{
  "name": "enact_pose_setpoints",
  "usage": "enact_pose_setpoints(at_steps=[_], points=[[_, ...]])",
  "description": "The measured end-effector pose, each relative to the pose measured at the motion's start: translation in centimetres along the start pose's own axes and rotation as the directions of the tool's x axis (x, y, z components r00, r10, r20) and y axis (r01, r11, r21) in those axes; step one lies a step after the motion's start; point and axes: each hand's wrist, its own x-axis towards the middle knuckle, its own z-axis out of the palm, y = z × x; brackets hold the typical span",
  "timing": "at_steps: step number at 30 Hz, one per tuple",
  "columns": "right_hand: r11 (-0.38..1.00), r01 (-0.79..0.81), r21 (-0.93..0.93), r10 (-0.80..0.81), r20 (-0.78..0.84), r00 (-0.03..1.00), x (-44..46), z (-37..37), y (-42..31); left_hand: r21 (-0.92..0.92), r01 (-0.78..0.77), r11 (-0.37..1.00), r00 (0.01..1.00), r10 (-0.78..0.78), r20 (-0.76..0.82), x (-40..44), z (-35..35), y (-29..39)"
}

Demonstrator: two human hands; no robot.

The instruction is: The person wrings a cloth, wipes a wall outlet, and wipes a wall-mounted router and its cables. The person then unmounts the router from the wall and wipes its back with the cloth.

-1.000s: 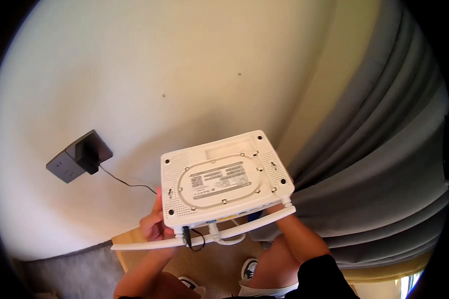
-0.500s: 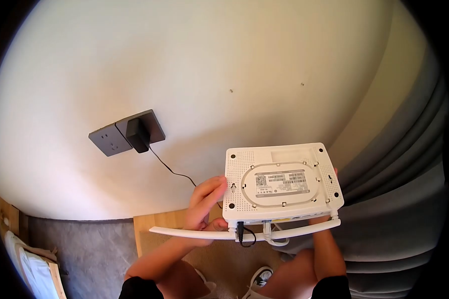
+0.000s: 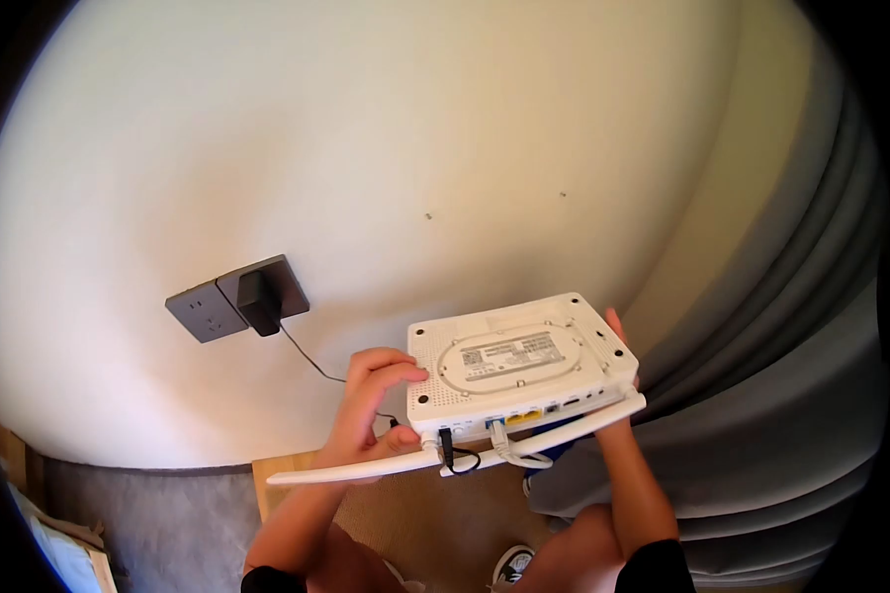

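A white router (image 3: 514,371) is held in front of the wall, its underside with the printed label facing up at me. My left hand (image 3: 371,395) grips its left edge, fingers on the underside and thumb lower by the antenna. My right hand (image 3: 614,326) holds the right edge; most of its fingers are hidden behind the router. Two white antennas (image 3: 351,469) run along the lower side. A black power plug (image 3: 446,442) and a white network cable (image 3: 500,438) sit in the port row, beside yellow ports (image 3: 524,416).
Two small screws (image 3: 428,215) (image 3: 563,195) stick out of the wall (image 3: 366,119). A black power adapter (image 3: 258,301) is plugged into the grey socket panel (image 3: 206,312), its thin cord running toward my left hand. Grey curtain (image 3: 791,395) hangs at the right, near my right arm.
The router has shifted left and tilted, so its port row shows more clearly. Both hands have moved with it. The wall screws and sockets sit lower and farther left in view.
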Motion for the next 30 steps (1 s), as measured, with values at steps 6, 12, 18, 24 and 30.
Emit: enact_pose_setpoints(at_steps=[6, 12, 18, 24, 30], points=[[0.562, 0.450, -0.693, -0.129, 0.465, 0.876, 1.8, 2.0, -4.7, -0.248, 0.184, 0.951, 0.981, -0.193, -0.012, 0.5, 0.0, -0.4], [0.665, 0.299, -0.685, 0.135, 0.504, 0.853, 3.6, -1.2, -2.8, -0.497, 0.581, 0.644, 0.786, -0.603, 0.138, -1.2, 0.5, -1.6], [0.752, 0.175, -0.636, 0.182, 0.454, 0.872, 4.6, -2.1, -1.4, -0.615, 0.505, 0.605, 0.772, -0.636, 0.009, 0.2, 2.0, -1.4], [0.806, 0.163, -0.569, 0.120, 0.427, 0.896, 8.4, -0.2, -2.3, -0.458, 0.276, 0.845, 0.932, -0.352, -0.088, 5.7, 1.8, -2.2], [0.812, 0.155, -0.563, 0.034, 0.311, 0.950, 11.1, 3.2, -2.1, -0.486, 0.236, 0.842, 0.927, -0.344, -0.147, 10.4, -0.2, -2.6]])
